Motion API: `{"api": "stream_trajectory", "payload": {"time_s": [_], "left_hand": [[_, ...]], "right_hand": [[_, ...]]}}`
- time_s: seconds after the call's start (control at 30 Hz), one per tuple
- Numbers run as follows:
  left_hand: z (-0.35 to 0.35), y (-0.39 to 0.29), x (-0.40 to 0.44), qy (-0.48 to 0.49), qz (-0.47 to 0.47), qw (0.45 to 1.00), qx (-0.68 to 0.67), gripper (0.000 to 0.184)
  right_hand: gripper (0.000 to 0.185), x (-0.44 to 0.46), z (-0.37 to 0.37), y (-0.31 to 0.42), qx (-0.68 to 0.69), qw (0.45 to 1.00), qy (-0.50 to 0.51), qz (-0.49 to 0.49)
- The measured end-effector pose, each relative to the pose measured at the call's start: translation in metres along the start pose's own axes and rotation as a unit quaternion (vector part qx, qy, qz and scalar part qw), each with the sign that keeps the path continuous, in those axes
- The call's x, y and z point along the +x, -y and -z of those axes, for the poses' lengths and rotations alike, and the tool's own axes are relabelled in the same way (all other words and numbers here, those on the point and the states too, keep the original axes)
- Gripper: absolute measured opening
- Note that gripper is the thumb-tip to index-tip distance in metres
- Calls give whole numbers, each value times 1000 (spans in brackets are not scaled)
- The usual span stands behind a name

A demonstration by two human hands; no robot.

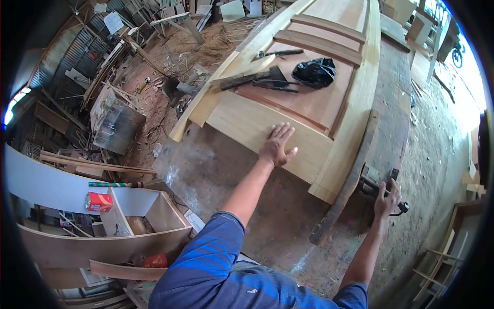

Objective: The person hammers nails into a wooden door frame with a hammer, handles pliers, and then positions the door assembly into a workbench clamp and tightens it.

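Note:
A panelled wooden door (242, 119) lies flat on the workbench, its near end toward me. My left hand (279, 145) rests palm down on the pale bottom rail, fingers stretched out. At the bench's right side, a dark metal vise (369, 185) sits beside a long wooden strip (355, 167) standing along the door's edge. My right hand (387, 200) is closed at the vise's handle; the fingers partly hide the grip. On the door lie a black plastic bag (314, 72), a dark hand tool (280, 52), and a wooden piece with dark tools (252, 78).
Left of me stands a wooden cabinet frame (154, 233) with a red box (98, 202) and a green-striped rod (114, 184). A grimy metal-sided box (118, 126) and wood scraps cover the floor at far left. A wooden frame (442, 257) leans at right.

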State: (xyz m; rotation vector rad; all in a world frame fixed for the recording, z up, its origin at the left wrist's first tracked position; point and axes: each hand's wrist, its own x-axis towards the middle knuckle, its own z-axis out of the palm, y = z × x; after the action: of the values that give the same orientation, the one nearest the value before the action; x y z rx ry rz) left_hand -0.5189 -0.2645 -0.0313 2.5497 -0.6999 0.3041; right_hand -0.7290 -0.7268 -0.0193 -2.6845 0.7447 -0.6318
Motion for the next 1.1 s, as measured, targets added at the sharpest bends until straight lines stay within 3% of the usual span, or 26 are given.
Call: {"api": "stream_trajectory", "payload": {"time_s": [0.03, 0.07, 0.17, 0.2, 0.23, 0.33, 0.4, 0.47, 0.5, 0.57, 0.67, 0.7, 0.83, 0.97, 1.07, 1.1], "left_hand": [[2, -2, -1, -13, -1, 1000, -11, 76], [7, 3, 2, -26, -3, 999, -22, 73], [20, 55, 4, -18, 37, 973, -228, 52], [36, 74, 7, -143, 11, 967, -212, 29], [50, 104, 2, -164, 76, 963, -202, 25], [116, 210, -21, -217, 211, 950, -73, 22], [162, 276, -43, -274, 190, 943, 13, 17], [190, 343, -56, -288, 237, 922, 107, 21], [210, 353, -52, -236, 314, 915, 87, 28], [219, 409, -43, -180, 340, 920, 74, 50], [203, 528, -13, 62, 486, 852, -182, 88], [190, 531, -10, 81, 488, 852, -174, 90], [178, 516, -1, 138, 498, 846, -134, 100], [174, 513, -3, 165, 507, 827, -178, 103], [218, 431, 12, 101, 467, 872, -108, 76], [210, 421, 1, -7, 404, 915, -16, 63]], "right_hand": [[53, 5, -13, 13, -27, 999, 3, 43], [52, 6, -20, 23, -34, 997, 59, 32], [54, 20, -36, 47, -108, 976, 182, -44], [52, 20, -30, 56, -125, 972, 192, -55], [51, 22, -24, 71, -142, 967, 201, -66], [47, 11, -49, 47, -110, 991, 81, 10], [44, -3, -67, 33, -128, 991, 24, 38], [44, -13, -72, 38, -185, 981, -9, 50], [43, -6, -67, 50, -176, 984, 36, 19], [42, 6, -54, 72, -157, 978, 129, -43], [44, 36, -109, -8, -148, 977, 153, 27], [46, 35, -111, -28, -161, 971, 167, 59], [51, 36, -93, 11, -178, 965, 190, -8], [50, 36, -86, 31, -191, 958, 208, -52], [48, 34, -89, 22, -208, 955, 206, -43], [48, 34, -87, 21, -203, 956, 209, -42]]}}
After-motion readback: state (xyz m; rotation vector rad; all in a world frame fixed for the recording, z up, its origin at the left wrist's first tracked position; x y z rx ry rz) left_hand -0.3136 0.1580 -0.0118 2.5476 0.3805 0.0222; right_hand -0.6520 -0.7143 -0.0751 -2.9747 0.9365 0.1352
